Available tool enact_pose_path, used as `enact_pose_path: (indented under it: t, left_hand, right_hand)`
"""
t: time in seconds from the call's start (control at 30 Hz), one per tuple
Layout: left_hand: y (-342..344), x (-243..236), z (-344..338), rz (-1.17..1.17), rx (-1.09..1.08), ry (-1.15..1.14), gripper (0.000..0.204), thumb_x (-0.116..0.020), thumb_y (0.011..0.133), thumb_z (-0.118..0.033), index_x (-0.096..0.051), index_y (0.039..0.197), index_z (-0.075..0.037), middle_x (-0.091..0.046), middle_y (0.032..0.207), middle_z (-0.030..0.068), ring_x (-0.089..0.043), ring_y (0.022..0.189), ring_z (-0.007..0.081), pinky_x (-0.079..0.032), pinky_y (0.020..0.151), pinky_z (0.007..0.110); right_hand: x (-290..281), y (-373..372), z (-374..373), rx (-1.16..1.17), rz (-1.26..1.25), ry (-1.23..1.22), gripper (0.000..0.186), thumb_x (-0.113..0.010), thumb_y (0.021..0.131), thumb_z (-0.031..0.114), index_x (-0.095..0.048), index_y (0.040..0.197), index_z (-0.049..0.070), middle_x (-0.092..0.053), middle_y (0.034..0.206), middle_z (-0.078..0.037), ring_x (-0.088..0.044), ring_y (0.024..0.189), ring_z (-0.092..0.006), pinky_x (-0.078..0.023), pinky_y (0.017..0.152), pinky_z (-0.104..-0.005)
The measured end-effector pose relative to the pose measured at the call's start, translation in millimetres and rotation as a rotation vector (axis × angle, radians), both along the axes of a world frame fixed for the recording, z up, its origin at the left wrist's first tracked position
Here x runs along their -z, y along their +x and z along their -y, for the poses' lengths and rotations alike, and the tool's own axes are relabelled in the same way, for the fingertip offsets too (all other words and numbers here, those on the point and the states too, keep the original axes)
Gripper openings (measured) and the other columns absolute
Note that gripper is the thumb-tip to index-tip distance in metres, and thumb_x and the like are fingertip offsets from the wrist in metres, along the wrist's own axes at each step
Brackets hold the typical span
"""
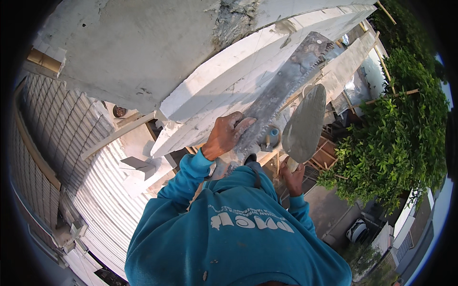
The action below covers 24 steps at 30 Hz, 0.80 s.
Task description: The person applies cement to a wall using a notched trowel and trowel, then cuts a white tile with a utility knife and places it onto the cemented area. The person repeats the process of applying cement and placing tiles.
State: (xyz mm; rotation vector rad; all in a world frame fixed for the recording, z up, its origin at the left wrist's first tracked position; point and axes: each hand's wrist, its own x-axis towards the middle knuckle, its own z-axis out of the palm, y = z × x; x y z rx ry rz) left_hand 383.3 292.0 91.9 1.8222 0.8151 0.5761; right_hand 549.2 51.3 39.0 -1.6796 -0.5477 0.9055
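My left hand (pixel 226 135) is closed around a wide, cement-smeared handsaw (pixel 286 78) with a jagged toothed edge. The blade slants up and to the right, and a small hole shows near its far end. Its lower end reaches down towards my waist. In my right hand (pixel 292 178) is the handle of a pointed trowel (pixel 305 126), whose grey, mortar-coated blade points upward. Saw and trowel are side by side, apart from each other. Just beyond the saw runs a curved white ledge (pixel 210 97) along the grey plastered wall (pixel 129 52).
A corrugated roof (pixel 107 209) spreads below on the left, with a wooden beam (pixel 117 136) across it. Beneath the trowel are wooden scaffold pieces (pixel 326 151) and a bluish bottle-like container (pixel 272 135). A leafy tree (pixel 391 138) stands at right, above the ground far below.
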Motion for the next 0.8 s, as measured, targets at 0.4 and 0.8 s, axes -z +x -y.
enact_pose_path:
  t: [0.4, 0.8]
  left_hand:
    - [-16, -22, 10, -0.074, 0.035, 0.088, 0.031, -0.068, 0.092, -0.029, -0.067, 0.095, 0.002, -0.063, 0.075, 0.0239, -0.054, 0.057, 0.0363, -0.044, 0.058, 0.04]
    - [-25, -31, 14, -0.08, 0.045, -0.007, 0.027, -0.069, 0.091, -0.022, -0.065, 0.085, 0.004, -0.058, 0.068, 0.0201, -0.044, 0.054, 0.0231, -0.04, 0.055, 0.036]
  right_hand:
    - [3, 14, -11, 0.148, 0.314, 0.109, 0.021, -0.069, 0.081, 0.008, -0.066, 0.1, -0.002, -0.069, 0.089, -0.009, -0.066, 0.076, -0.0188, -0.052, 0.07, -0.0335]
    - [-32, 13, -36, 0.096, 0.57, 0.102, 0.022, -0.07, 0.079, 0.009, -0.068, 0.098, -0.002, -0.072, 0.091, -0.014, -0.071, 0.083, -0.0275, -0.054, 0.073, -0.0365]
